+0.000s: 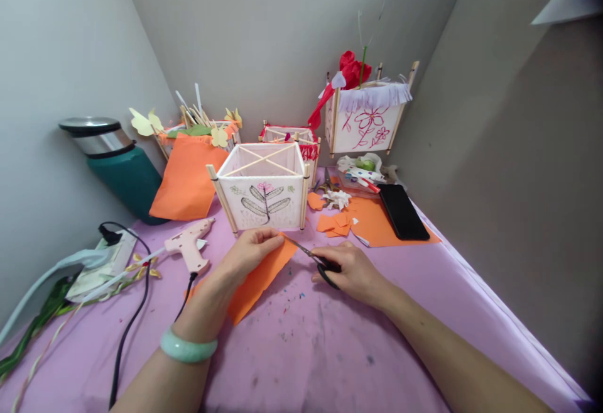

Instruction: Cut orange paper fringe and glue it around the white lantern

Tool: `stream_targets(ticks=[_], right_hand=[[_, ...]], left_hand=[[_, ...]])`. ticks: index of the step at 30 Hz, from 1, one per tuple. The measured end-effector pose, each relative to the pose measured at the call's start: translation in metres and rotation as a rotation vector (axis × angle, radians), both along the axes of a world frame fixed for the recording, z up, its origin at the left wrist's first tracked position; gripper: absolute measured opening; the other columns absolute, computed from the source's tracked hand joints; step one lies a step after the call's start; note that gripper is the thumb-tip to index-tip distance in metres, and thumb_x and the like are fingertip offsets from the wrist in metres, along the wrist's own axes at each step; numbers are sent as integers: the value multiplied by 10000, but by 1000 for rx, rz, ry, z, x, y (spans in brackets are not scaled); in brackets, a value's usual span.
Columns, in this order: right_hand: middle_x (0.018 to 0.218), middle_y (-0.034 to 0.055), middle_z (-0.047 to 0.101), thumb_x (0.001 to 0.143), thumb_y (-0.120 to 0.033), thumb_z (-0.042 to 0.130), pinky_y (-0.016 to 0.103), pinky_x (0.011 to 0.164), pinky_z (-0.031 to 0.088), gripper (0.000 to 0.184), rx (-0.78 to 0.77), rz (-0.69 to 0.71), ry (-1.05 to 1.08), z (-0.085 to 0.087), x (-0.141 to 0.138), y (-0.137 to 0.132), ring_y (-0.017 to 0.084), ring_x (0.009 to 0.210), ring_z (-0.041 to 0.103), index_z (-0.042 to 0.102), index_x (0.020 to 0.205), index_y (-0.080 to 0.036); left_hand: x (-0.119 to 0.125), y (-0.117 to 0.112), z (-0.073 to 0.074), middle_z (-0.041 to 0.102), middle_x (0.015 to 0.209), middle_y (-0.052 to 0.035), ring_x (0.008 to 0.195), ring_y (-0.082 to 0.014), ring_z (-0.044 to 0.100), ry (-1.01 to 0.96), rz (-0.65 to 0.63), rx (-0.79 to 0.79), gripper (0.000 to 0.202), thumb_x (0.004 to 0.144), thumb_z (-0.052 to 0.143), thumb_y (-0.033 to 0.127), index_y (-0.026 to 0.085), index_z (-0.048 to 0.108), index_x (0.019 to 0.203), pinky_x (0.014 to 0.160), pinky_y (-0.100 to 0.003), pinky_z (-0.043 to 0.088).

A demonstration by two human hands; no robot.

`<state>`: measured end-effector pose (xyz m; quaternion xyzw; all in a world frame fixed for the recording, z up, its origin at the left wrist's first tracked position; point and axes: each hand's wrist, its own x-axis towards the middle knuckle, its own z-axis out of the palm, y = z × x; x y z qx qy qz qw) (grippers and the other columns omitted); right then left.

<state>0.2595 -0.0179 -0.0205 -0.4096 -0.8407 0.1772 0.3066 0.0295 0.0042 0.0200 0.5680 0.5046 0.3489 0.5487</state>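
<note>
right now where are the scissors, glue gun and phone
scissors (305, 249), head view, on the blades
glue gun (187, 244), head view, on the pink body
phone (402, 212), head view, on the black face

Pale grey walls (264, 36) are closing in on three sides, narrowing toward the top of the frame, while a lilac table covering (301, 363) is spreading across the lower frame under soft, even light.

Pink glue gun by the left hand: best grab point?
Take the handle of the pink glue gun from the near side, with the left hand. The gun lies on its side, handle angled toward the person; the nozzle end points away and the glue stick trails left, so both are probably poorer holds.
</note>
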Motion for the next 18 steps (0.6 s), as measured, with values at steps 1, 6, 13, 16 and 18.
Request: stream_targets(ticks=[1,6,13,16,18], right_hand=[[772,-7,721,732,-282,768,275,734,375,315,-2,-2,1,0,0,0,148,684,639,690,1029,-213],[783,-7,731,734,-238,760,288,754,376,312,-13,-28,-12,1,0,0,150,690,642,690,1038,-219],[790,4,734,748,-232,741,291,747,379,278,-18,-51,-28,1,0,0,143,667,636,691,1021,-204],[773,5,725,772,-269,721,283,724,384,257,-30,-39,-28,1,0,0,137,648,621,690,1020,-207],[757,3,713,765,-292,729,279,721,387,278,-34,-33,-29,2,0,0,137,645,609,687,1026,-207]], left_hand=[[0,0,0,588,630,13,596,-126,501,-3,0,0,293,659,691,432,153,648,740,593,-252,339],[-1,0,-1,582,629,17,597,-122,498,-5,-5,-20,276,669,685,419,155,640,735,593,-248,335],[-1,-2,2,566,634,18,585,-115,484,12,-28,-34,294,685,674,433,155,639,773,567,-241,323],[-1,-2,4,570,640,12,591,-122,489,28,-42,-31,296,685,671,441,155,636,756,564,-243,324],[-2,-2,4,576,642,8,599,-132,499,35,-19,-18,302,683,667,450,157,636,748,569,-248,331]])
